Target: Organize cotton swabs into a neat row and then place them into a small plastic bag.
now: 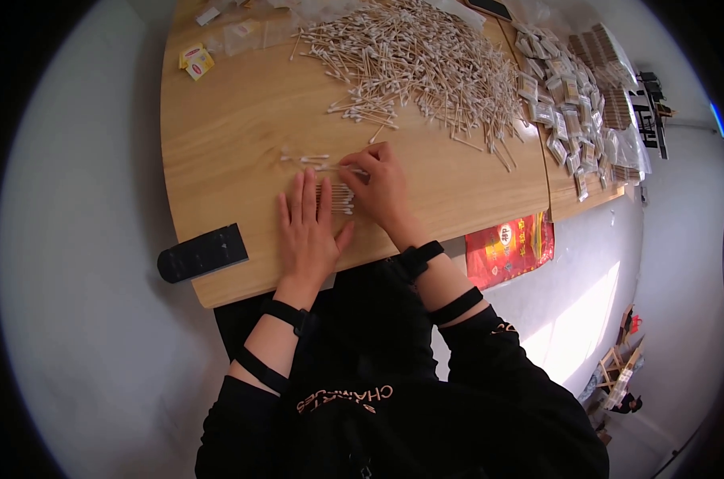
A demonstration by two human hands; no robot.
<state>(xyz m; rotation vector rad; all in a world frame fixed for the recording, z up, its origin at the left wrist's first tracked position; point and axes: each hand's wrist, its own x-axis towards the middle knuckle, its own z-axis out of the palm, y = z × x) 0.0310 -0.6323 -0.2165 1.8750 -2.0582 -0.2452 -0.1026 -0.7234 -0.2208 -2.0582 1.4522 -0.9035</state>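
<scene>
A neat row of cotton swabs (342, 199) lies side by side on the wooden table (234, 144), close in front of me. My left hand (306, 231) rests palm down at its left end, fingers stretched out and covering part of the row. At the far right end of the row, my right hand (380, 184) has its thumb and fingertips pinched together on a cotton swab (360, 169); the fingers partly hide it. A few loose swabs (314, 159) lie just beyond my left fingertips.
A large heap of swabs (426, 68) covers the far table. Bagged swab packs (569, 112) pile up at the right. A black case (202, 253) sits at the left edge, yellow packets (196, 62) farther back. A red bag (510, 251) is below the table edge.
</scene>
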